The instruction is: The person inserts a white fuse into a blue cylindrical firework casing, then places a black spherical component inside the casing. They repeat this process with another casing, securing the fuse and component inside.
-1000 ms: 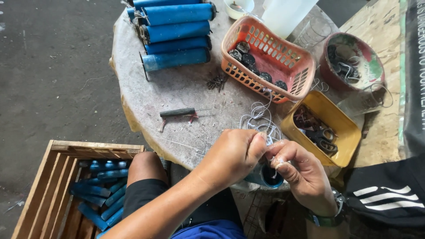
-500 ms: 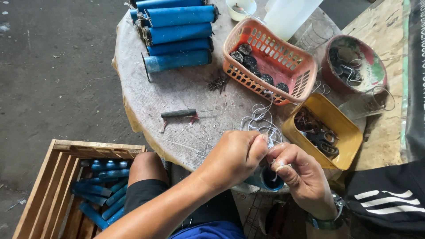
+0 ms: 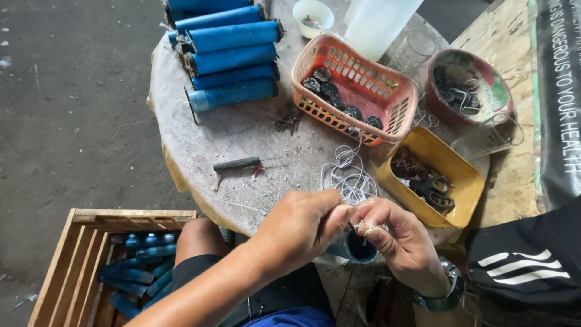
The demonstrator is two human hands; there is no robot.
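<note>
Pinching thin white string over a blue tube at the round table's six o'clock edge, our left hand and right hand are both closed. Finished-looking blue tubes lie at eleven o'clock; this one seems partway tied.

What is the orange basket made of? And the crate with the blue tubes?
The orange basket looks like plastic: smooth, bright, with moulded holes in its walls. The crate looks like bare wood: pale slats with visible grain. The blue tubes might be plastic or wrapped card; hard to tell.
</note>
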